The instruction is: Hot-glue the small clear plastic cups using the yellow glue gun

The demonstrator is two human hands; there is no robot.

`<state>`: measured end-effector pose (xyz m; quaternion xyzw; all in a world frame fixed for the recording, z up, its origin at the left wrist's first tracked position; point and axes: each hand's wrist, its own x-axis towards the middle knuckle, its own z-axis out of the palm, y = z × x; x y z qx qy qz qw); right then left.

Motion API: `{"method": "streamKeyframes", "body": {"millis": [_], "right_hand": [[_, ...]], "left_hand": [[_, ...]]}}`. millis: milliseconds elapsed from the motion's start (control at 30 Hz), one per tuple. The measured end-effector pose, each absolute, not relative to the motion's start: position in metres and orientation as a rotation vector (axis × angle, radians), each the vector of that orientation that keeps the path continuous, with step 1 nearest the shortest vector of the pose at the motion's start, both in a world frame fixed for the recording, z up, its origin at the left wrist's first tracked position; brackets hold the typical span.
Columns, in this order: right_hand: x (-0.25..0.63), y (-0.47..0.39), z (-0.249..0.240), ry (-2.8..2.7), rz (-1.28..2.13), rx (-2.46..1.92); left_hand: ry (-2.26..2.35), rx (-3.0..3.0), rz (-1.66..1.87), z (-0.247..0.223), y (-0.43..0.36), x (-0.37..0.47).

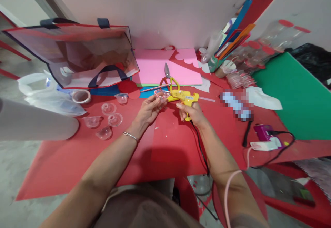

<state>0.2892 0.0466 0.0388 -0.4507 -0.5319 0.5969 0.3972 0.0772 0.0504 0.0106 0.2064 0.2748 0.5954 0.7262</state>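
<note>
My left hand pinches a clear plastic dome lid over the middle of the table. A yellow hot glue gun is gripped in my right hand, its nozzle pointing left and touching or very near the lid; I cannot tell which. A translucent glue stick sticks out of the gun's back, and a black cord hangs from its handle. Just beyond my hands lie scissors with red and yellow handles, and a striped straw. Several similar clear dome lids sit left of my left hand.
Pink paper sheets lie against the wall. A large bag and a plastic bag stand at the left. Rightward are a green board, red-capped clear containers and a purple power adapter with cords.
</note>
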Motion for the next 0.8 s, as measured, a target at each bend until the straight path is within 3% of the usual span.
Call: {"method": "streamKeyframes", "body": {"millis": [800], "right_hand": [[0.2893,0.0428,0.0467,-1.343,1.563,-1.079]], "left_hand": [[0.642,0.501,1.389,0.0084,0.0543,0.0774]]}}
